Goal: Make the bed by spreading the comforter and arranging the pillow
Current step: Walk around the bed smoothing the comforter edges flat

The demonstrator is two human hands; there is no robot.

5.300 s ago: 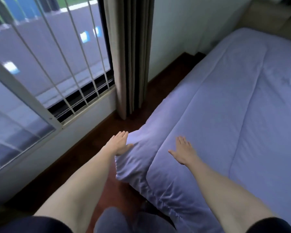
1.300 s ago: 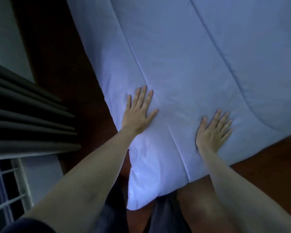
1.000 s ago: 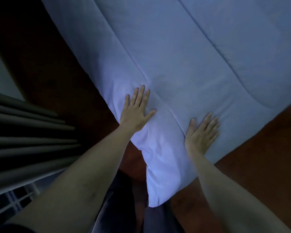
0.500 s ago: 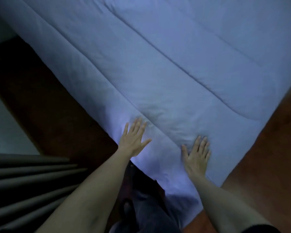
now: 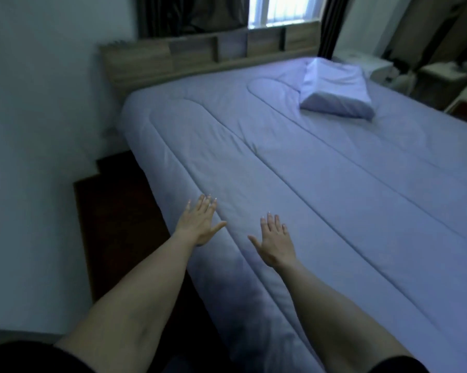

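Note:
A pale lavender quilted comforter (image 5: 321, 168) lies spread flat over the whole bed. A matching pillow (image 5: 337, 91) rests on top of it near the headboard, on the right side. My left hand (image 5: 200, 223) is flat with straight fingers at the comforter's left edge. My right hand (image 5: 276, 242) lies flat, fingers spread, on the comforter a little further in. Neither hand holds anything.
A wooden headboard (image 5: 200, 57) with shelf niches stands at the far end under a window with dark curtains (image 5: 189, 14). A white wall (image 5: 38, 130) runs close along the bed's left side, with a narrow strip of dark floor (image 5: 119, 216) between. Bedside furniture (image 5: 375, 67) sits at far right.
My view has lifted from the comforter's corner to the whole bed, bringing the pillow and headboard into sight. Both hands stay flat and have slid along the comforter's left edge.

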